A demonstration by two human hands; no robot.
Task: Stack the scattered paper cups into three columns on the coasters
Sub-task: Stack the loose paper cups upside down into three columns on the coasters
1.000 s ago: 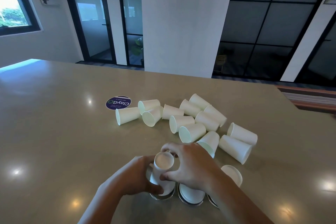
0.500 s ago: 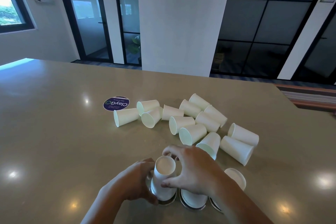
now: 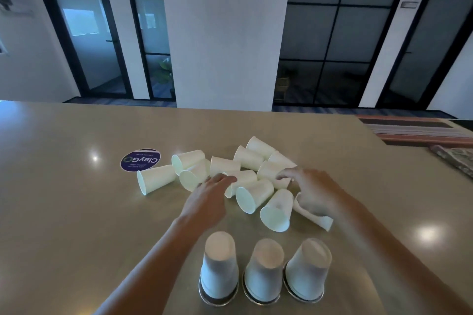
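Three upside-down white paper cup stacks stand on metal-rimmed coasters near me: left stack (image 3: 219, 268), middle stack (image 3: 265, 270), right stack (image 3: 307, 270). Beyond them several loose cups lie on their sides in a pile (image 3: 253, 193). My left hand (image 3: 208, 198) reaches into the pile, its fingertips touching a lying cup (image 3: 243, 178). My right hand (image 3: 313, 192) hovers over the pile's right side. Its fingers are spread above a cup (image 3: 271, 170), and its thumb is next to another lying cup (image 3: 316, 217) that the hand partly hides.
A round purple ClayGo sticker (image 3: 140, 160) lies on the beige table (image 3: 64, 225) left of the pile, behind one lying cup (image 3: 156, 178). Striped fabric (image 3: 419, 132) sits at the table's far right edge. A white pillar and dark glass doors stand beyond the table.
Both hands have left the left stack and moved forward to the pile of loose cups. The three stacks now stand uncovered on their coasters.
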